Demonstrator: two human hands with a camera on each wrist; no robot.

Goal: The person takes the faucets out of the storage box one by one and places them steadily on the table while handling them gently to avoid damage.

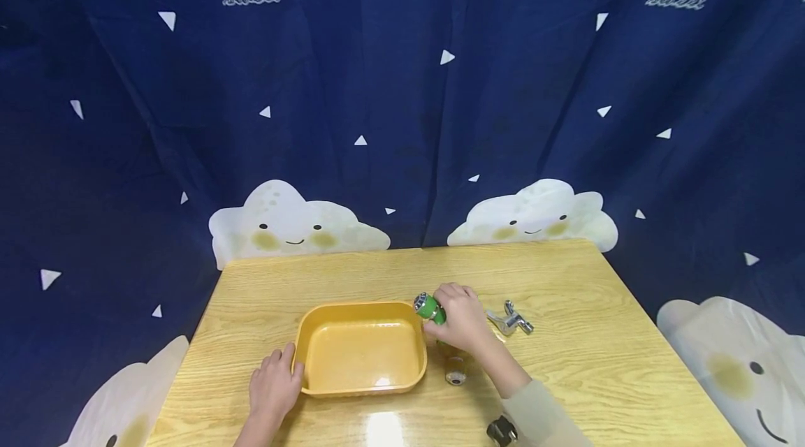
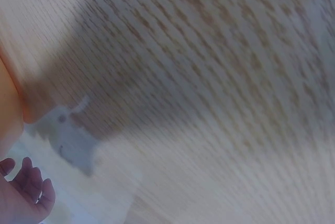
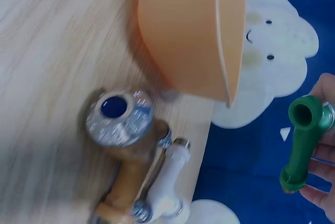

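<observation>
A green faucet (image 1: 430, 308) with a chrome end is gripped by my right hand (image 1: 460, 318), above the table just past the basin's right rim. In the right wrist view, the round opening of the green faucet (image 3: 300, 145) faces the camera, with fingers behind it. My left hand (image 1: 274, 380) is at the left rim of the yellow-orange plastic basin (image 1: 361, 392), thumb over the rim and fingers outside. Only part of the left hand (image 2: 26, 192) shows in the left wrist view, fingers bent. The basin's inside is bare.
Below my right hand lies an orange-brown faucet (image 3: 128, 179) with a chrome knob. A white-looking faucet (image 3: 167, 177) is beside it. A chrome faucet (image 1: 511, 320) lies farther right, and a black fitting (image 1: 502, 430) sits near the right sleeve. A blue curtain (image 1: 402, 98) hangs behind the table.
</observation>
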